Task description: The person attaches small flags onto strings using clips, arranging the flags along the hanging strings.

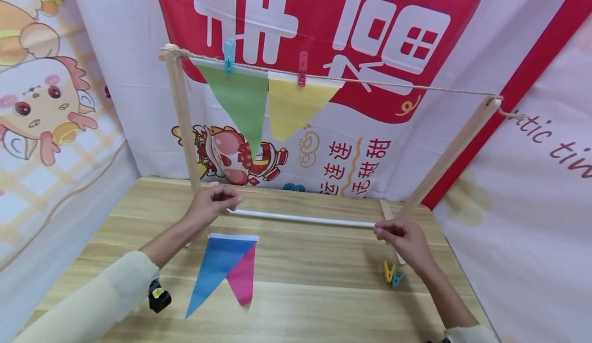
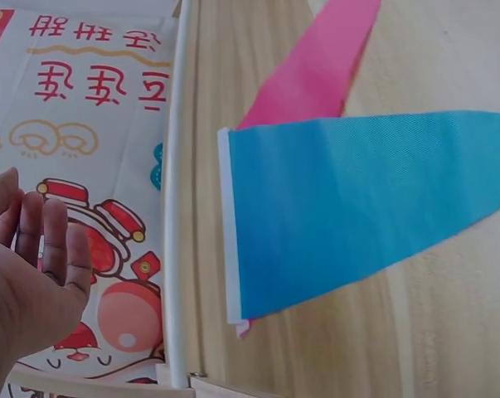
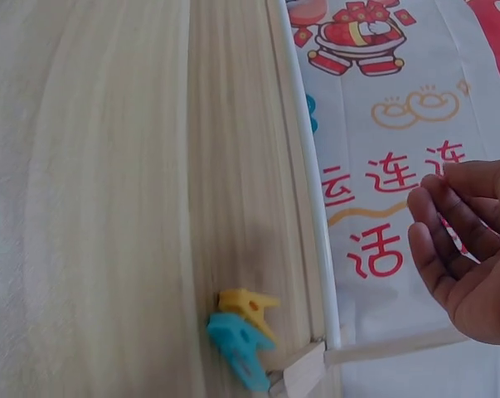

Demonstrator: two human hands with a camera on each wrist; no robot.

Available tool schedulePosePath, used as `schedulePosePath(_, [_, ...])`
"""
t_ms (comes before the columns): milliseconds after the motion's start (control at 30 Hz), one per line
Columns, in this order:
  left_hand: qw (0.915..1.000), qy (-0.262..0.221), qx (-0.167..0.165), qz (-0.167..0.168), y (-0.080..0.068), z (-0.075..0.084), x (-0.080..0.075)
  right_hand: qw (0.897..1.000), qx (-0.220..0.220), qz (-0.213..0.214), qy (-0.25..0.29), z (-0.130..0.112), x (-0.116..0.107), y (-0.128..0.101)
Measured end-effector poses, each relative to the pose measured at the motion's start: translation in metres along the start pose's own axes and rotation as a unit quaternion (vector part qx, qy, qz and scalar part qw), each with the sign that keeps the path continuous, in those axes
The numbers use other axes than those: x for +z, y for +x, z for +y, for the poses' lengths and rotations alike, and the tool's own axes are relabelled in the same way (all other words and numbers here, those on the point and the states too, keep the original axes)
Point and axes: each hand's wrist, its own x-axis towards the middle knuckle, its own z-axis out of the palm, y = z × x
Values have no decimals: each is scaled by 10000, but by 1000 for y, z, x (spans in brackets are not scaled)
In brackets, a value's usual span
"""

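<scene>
A twine line point(image 1: 416, 87) runs between two wooden posts point(image 1: 182, 122). A green pennant point(image 1: 242, 93) hangs on it with a blue clothespin point(image 1: 228, 57), and a yellow pennant point(image 1: 300, 104) with a pink clothespin point(image 1: 302, 70). Both my left hand point(image 1: 210, 206) and my right hand point(image 1: 407, 240) hover near the ends of a white rod point(image 1: 300, 218) low in the frame. Their fingers bend loosely with thumb and index tips close, and the wrist views show the rod apart from them. A blue pennant point(image 2: 341, 207) lies over a pink pennant point(image 2: 316, 75) on the table.
Yellow point(image 3: 245, 307) and blue-green point(image 3: 237, 344) clothespins lie near the wooden foot point(image 3: 299, 369) on the right. A printed cloth point(image 1: 444, 3) hangs behind the frame, with more cloth at both sides. The wood-grain table point(image 1: 324, 302) extends in front.
</scene>
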Motion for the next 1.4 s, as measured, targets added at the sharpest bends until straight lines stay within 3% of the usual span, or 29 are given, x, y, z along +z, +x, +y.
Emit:
schedulePosePath(367, [9995, 253, -185, -102, 0, -18, -5, 9972, 565, -327, -362, 26, -14, -11])
schedulePosePath(633, [9988, 334, -313, -156, -2, -22, -5, 9909, 998, -562, -709, 43, -26, -19])
schedulePosePath(867, [9985, 382, -289, -259, -6, -29, -5, 9858, 1238, -587, -970, 58, -33, -27])
schedulePosePath(1133, [9973, 390, -539, -312, -6, -41, -6, 9771, 1479, -536, -1430, 72, -39, -36])
schedulePosePath(1400, [9969, 557, -491, -275, -6, -51, -7, 9716, 1924, -725, -1170, 78, -40, -46])
